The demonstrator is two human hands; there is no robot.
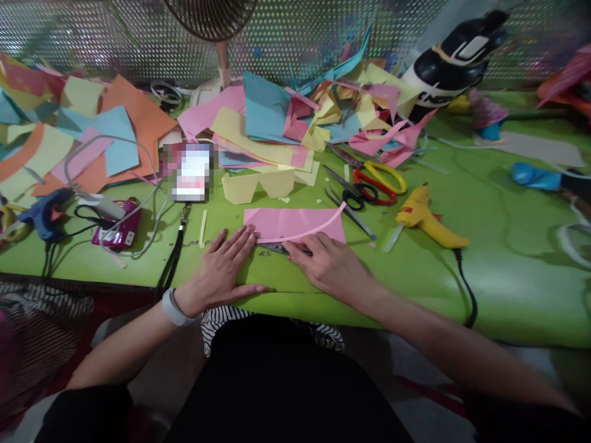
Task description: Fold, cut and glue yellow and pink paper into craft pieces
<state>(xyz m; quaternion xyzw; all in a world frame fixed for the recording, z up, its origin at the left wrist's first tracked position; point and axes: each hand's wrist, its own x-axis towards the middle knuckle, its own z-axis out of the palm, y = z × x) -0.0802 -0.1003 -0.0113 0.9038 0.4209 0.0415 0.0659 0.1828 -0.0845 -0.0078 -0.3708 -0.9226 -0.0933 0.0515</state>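
A pink rectangular paper lies flat on the green table, with a thin, curved pale pink strip across it. My left hand rests flat with fingers spread, its fingertips at the paper's left edge. My right hand is closed on a dark tool with red parts, probably scissors, at the paper's lower edge; most of it is hidden under the hand. Just above the paper lies a yellow paper cutout with two notches.
Scissors, tweezers and a yellow glue gun lie right. A phone, a blue glue gun and cables are left. Paper scraps and a black-and-white bottle stand behind. The table's front edge is near.
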